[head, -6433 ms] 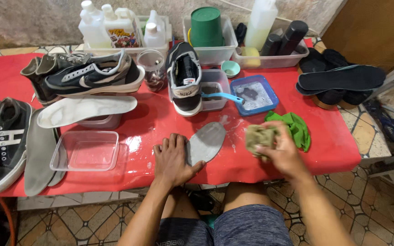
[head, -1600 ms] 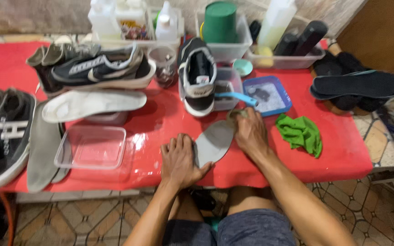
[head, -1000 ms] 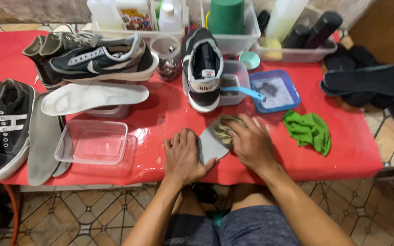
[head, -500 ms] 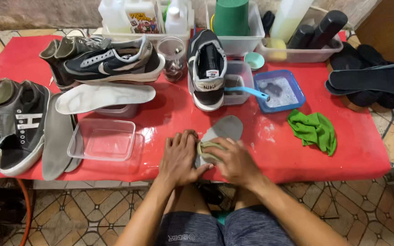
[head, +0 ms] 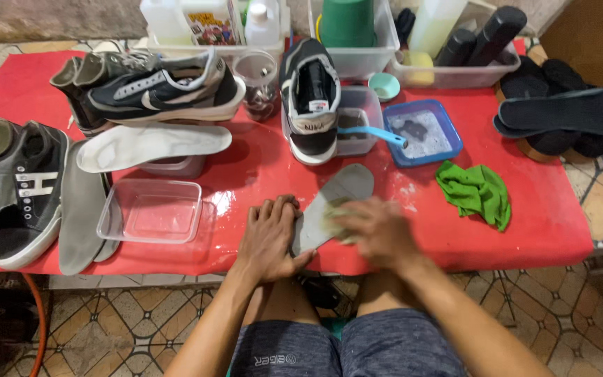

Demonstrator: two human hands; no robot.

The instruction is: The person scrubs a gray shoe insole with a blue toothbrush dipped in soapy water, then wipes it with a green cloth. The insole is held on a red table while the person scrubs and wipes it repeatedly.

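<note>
A grey shoe insole point(head: 336, 195) lies on the red table point(head: 539, 230) near its front edge. My left hand point(head: 270, 234) lies flat on the insole's near end and pins it down. My right hand point(head: 378, 230) is blurred with motion and grips a small pale sponge or cloth point(head: 335, 222) pressed on the insole's middle. Behind the insole stands a black and white sneaker point(head: 310, 98) on a clear tub.
An empty clear plastic tub point(head: 151, 209) sits left of my left hand. A green cloth point(head: 476, 194) lies to the right, behind it a blue tray of soapy water point(head: 423, 131) with a blue brush. Several sneakers, insoles, bottles and bins fill the left and back.
My right hand has slid along the insole from its far end toward the near end, rubbing with the sponge. My left hand has kept holding the insole down.
</note>
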